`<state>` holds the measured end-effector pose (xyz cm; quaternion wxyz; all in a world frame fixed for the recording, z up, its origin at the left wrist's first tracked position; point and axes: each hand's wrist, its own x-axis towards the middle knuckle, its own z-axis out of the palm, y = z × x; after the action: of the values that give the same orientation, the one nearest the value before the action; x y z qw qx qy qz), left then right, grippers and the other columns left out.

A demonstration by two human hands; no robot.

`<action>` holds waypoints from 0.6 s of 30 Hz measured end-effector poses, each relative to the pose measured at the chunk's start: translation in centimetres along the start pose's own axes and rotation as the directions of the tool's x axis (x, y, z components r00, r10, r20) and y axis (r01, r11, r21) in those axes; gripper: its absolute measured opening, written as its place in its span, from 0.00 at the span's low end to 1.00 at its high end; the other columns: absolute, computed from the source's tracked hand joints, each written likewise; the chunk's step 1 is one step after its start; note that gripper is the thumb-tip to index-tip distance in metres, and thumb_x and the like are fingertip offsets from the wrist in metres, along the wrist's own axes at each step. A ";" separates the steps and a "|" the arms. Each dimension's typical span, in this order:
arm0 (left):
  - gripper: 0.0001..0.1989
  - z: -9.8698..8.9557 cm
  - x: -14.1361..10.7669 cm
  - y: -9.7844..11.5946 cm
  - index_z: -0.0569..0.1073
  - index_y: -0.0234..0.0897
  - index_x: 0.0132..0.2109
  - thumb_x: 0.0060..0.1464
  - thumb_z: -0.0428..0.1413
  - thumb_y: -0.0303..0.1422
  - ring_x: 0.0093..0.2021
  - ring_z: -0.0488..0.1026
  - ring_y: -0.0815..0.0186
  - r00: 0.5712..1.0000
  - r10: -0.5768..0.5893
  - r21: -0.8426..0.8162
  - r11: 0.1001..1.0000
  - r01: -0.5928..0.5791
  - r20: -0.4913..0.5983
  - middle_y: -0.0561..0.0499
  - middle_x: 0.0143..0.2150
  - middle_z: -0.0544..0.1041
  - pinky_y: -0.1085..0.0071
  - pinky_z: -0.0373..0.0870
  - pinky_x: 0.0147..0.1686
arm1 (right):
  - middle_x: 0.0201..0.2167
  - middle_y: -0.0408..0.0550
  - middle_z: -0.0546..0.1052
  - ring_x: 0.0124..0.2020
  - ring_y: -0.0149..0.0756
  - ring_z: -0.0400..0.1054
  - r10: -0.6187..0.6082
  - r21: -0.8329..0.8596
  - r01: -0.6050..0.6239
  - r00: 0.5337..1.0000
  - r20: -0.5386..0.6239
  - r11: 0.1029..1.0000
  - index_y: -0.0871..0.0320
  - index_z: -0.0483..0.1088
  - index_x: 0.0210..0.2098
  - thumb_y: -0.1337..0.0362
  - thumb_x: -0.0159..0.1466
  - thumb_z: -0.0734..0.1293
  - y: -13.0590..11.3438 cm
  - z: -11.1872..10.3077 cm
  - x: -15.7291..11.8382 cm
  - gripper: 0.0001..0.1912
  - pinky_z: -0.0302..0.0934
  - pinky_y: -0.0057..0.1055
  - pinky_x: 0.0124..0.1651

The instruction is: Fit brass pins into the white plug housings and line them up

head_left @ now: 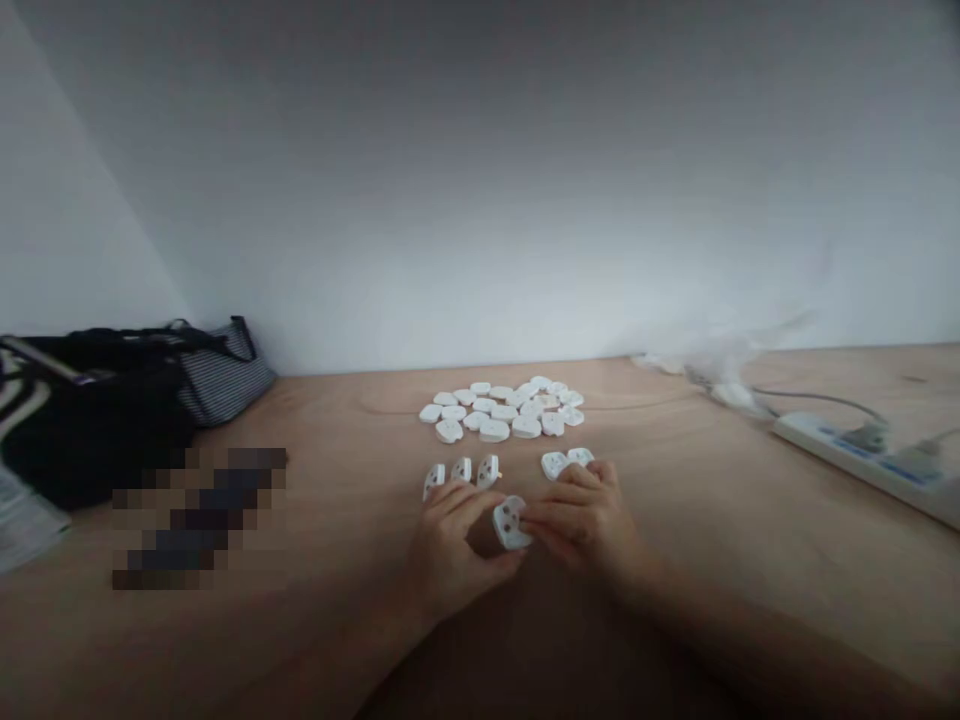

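Observation:
Between my hands is a white plug housing (511, 523), a rounded plastic piece with several dark holes facing me. My left hand (454, 540) grips it at its left side between thumb and fingers. The fingertips of my right hand (589, 515) pinch together against its right side; anything small in them is hidden. Just beyond my left hand, 3 similar white pieces (487, 470) stand on edge in a row. Past my right hand lie white half-shells (555, 464), partly covered by its fingers. Farther back, several white plug pieces (495, 430) are spread in a cluster.
A white power strip (862, 460) with plugged-in cords lies at the right. Behind it sits crumpled clear plastic (731, 370) near the wall. At the left are a black bag (97, 430), a striped pouch (229, 375) and a dark pixelated object (206, 520) on the wooden table (337, 640).

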<state>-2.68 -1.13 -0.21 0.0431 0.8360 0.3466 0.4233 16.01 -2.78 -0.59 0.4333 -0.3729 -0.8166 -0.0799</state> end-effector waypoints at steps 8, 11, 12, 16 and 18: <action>0.18 -0.4 0.0 -0.2 0.75 0.36 0.40 0.38 0.65 0.34 0.38 0.73 0.57 1.000 -0.016 -0.071 0.997 0.018 0.019 0.46 0.36 0.78 0.61 0.69 0.42 | 0.47 0.49 0.73 0.44 0.44 0.63 0.114 0.083 -0.136 0.968 0.223 0.987 0.51 0.62 0.56 0.49 0.53 0.70 0.5 -1.0 0.3 0.34 0.50 0.41 0.45; 0.20 -0.4 -0.1 -0.6 0.75 0.36 0.43 0.40 0.65 0.37 0.39 0.73 0.58 0.997 -0.020 -0.134 0.991 0.030 0.077 0.46 0.37 0.78 0.62 0.69 0.41 | 0.44 0.47 0.74 0.45 0.47 0.64 0.137 0.236 -0.237 0.916 0.376 0.942 0.49 0.66 0.53 0.49 0.47 0.73 1.7 -0.9 0.2 0.35 0.51 0.45 0.49; 0.21 -0.4 -0.1 -0.7 0.75 0.37 0.44 0.41 0.65 0.38 0.39 0.72 0.58 0.994 -0.021 -0.157 0.987 0.037 0.105 0.46 0.37 0.78 0.62 0.69 0.41 | 0.43 0.47 0.75 0.45 0.47 0.64 0.147 0.278 -0.268 0.910 0.387 0.923 0.48 0.67 0.51 0.50 0.45 0.74 2.0 -0.7 0.1 0.34 0.51 0.46 0.49; 0.22 -0.2 -0.3 -0.9 0.75 0.38 0.43 0.39 0.66 0.41 0.38 0.73 0.59 0.983 -0.075 -0.195 0.975 0.108 0.169 0.48 0.37 0.77 0.64 0.69 0.39 | 0.37 0.46 0.76 0.41 0.44 0.68 0.182 0.440 -0.355 0.903 0.389 0.825 0.51 0.72 0.44 0.54 0.44 0.76 2.3 0.1 -0.1 0.28 0.57 0.43 0.47; 0.25 -0.2 -0.4 -0.8 0.72 0.37 0.44 0.38 0.66 0.41 0.40 0.73 0.59 0.974 -0.149 -0.198 0.963 0.182 0.171 0.48 0.39 0.77 0.64 0.69 0.41 | 0.36 0.45 0.77 0.39 0.42 0.69 0.193 0.498 -0.401 0.888 0.417 0.769 0.53 0.73 0.43 0.54 0.45 0.75 2.2 0.4 -0.2 0.26 0.59 0.40 0.45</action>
<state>-3.44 -0.77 -0.65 0.1940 0.8247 0.3641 0.3867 17.33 -1.14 -1.39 0.3834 -0.3602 -0.7939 0.3048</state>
